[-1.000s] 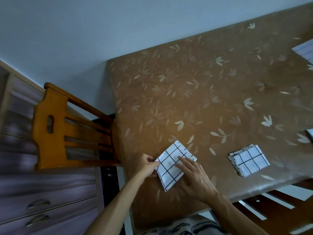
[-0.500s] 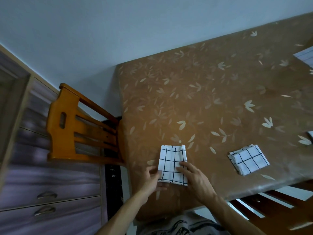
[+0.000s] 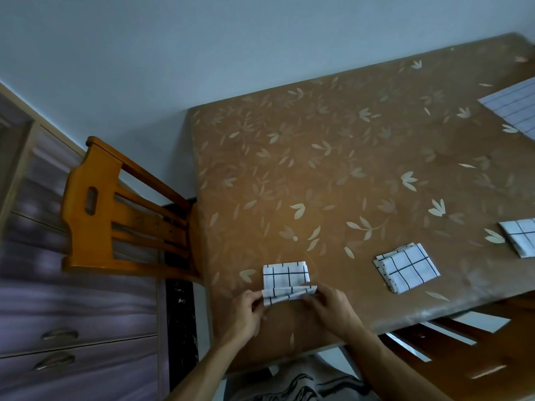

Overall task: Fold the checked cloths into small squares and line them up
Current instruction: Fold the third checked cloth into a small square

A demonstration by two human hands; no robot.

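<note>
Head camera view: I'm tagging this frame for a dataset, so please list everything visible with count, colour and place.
Half-folded checked cloth: one, white with black lines, near left table edge.
Folded checked squares: two, white with black lines, one mid near edge, one at right frame edge.
Flat checked cloth: one, bluish white, far right, cut off.
Leaf-patterned table cover: one, brown, centre.
Wooden chairs: two, orange-brown, left of table and bottom right.
Drawer cabinet: one, purple-grey, far left.
Left hand, right hand: one each, fingers pinch the half-folded cloth's raised near edge.
</note>
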